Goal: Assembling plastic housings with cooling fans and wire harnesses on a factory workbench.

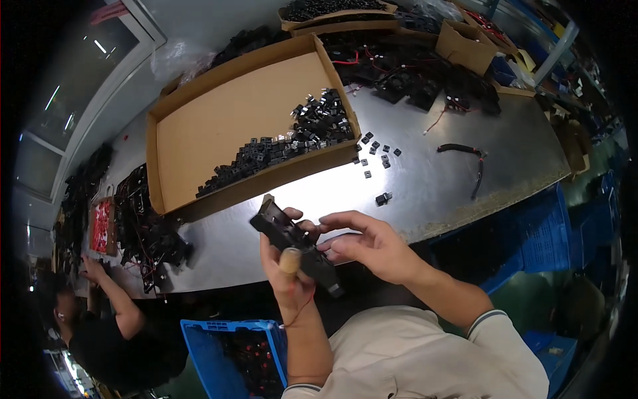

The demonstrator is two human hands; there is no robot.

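My left hand (274,266) is wrapped round a long black plastic housing (321,269), which it holds tilted above the table's front edge. A tan, rounded end shows in front of the housing by my left thumb; I cannot tell whether it is a finger cover. A thin red wire hangs by my left wrist. My right hand (375,249) reaches in from the right, thumb and index finger brought together at the housing's side. Whatever those fingertips pinch is too small to make out. Beyond my hands, a small black connector with metal pins (383,199) lies on the table.
A shallow cardboard box (219,113) holds many small black parts. Several small black square pieces (385,159) lie beside it. A black sleeved cable (458,147) rests at right on the metal table (425,213). A blue crate (229,326) stands below; a co-worker (113,332) sits at left.
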